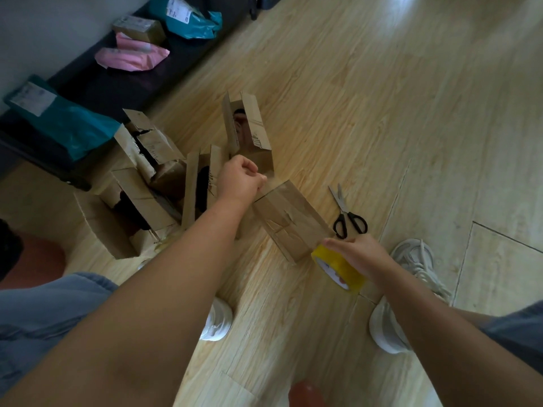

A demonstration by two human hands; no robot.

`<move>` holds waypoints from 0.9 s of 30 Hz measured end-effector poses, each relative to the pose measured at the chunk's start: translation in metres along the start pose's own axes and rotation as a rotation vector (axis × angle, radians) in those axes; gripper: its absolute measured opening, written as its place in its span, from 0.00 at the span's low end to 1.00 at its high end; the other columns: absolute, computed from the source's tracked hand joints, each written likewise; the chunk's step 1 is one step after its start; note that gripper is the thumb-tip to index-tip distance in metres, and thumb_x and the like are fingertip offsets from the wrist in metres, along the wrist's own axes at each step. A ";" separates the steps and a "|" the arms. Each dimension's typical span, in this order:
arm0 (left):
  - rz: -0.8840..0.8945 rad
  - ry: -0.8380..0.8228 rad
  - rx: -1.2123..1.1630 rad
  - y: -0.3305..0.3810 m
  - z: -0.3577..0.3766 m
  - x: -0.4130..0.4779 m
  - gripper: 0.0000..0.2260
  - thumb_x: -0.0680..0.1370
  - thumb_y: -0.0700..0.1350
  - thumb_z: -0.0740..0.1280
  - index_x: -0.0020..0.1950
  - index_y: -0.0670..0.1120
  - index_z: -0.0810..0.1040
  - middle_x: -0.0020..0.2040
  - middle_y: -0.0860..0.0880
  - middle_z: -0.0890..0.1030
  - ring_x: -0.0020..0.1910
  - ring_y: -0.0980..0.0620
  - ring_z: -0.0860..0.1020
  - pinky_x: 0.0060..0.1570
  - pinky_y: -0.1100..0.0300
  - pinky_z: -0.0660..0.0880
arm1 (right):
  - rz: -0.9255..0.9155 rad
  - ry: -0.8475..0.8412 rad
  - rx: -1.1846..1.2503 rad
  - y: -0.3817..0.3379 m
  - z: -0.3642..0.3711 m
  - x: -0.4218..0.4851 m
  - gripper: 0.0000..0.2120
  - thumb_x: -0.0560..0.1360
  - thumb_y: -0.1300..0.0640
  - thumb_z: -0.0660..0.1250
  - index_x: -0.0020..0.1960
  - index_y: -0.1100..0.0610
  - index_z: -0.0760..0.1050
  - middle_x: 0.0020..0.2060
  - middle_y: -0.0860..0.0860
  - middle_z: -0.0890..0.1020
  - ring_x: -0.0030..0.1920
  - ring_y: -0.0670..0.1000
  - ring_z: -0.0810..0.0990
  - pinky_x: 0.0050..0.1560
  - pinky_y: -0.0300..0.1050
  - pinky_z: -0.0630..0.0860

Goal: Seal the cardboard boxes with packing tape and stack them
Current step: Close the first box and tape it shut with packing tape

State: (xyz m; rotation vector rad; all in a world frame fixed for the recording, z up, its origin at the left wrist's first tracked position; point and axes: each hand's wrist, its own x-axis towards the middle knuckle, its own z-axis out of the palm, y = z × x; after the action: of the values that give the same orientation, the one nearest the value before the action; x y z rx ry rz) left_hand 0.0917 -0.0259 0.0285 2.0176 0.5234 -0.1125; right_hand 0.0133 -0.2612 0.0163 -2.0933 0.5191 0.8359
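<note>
Fingers of my left hand (pixel 239 182) curl tight at the far edge of the box (pixel 289 218) on the floor (pixel 382 113), likely pinching tape; my right hand (pixel 363 254) grips the tape roll (pixel 338 267) at its near edge. Sealing step, I judge; next needs the scissors (pixel 349 220) beside it

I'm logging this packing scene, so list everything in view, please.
closed box: one, brown, floor centre.
open boxes: several, brown, floor behind and left of it.
tape roll: one, yellow, held at closed box's near end.
scissors: one pair, black handles, floor right of closed box.
teal bags: two, teal, dark bench by the wall.
pink bags: about two, pink, same bench.
small parcel: one, brown, same bench.
shoes: two, white, floor, nearest the camera.
left hand: one, fist at closed box's far edge; contents unclear.
right hand: one, grips tape roll.
</note>
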 end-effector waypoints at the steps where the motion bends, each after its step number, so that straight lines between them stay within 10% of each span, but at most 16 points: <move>1: -0.004 0.004 0.009 -0.001 0.001 0.004 0.10 0.74 0.39 0.74 0.45 0.50 0.73 0.45 0.46 0.82 0.45 0.48 0.83 0.50 0.45 0.81 | 0.001 0.003 0.004 -0.002 -0.001 0.000 0.26 0.77 0.44 0.70 0.30 0.54 0.61 0.15 0.44 0.63 0.15 0.43 0.66 0.19 0.35 0.62; 12: -0.056 0.006 0.134 -0.019 0.027 0.054 0.11 0.74 0.42 0.74 0.42 0.52 0.72 0.44 0.48 0.82 0.46 0.48 0.82 0.52 0.47 0.80 | 0.101 0.046 -0.098 -0.027 0.017 0.023 0.21 0.72 0.41 0.72 0.45 0.59 0.77 0.35 0.57 0.85 0.31 0.55 0.85 0.38 0.55 0.85; 27: -0.115 -0.007 0.305 -0.053 0.049 0.085 0.10 0.74 0.42 0.74 0.44 0.50 0.73 0.46 0.47 0.82 0.49 0.46 0.80 0.52 0.51 0.77 | 0.163 -0.080 -0.263 -0.045 0.024 0.063 0.15 0.75 0.45 0.69 0.41 0.56 0.72 0.37 0.52 0.78 0.36 0.52 0.77 0.41 0.47 0.77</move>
State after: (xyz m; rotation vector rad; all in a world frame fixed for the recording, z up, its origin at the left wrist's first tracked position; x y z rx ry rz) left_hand 0.1536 -0.0204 -0.0644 2.2805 0.6493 -0.2844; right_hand 0.0756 -0.2203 -0.0159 -2.2657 0.5683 1.1297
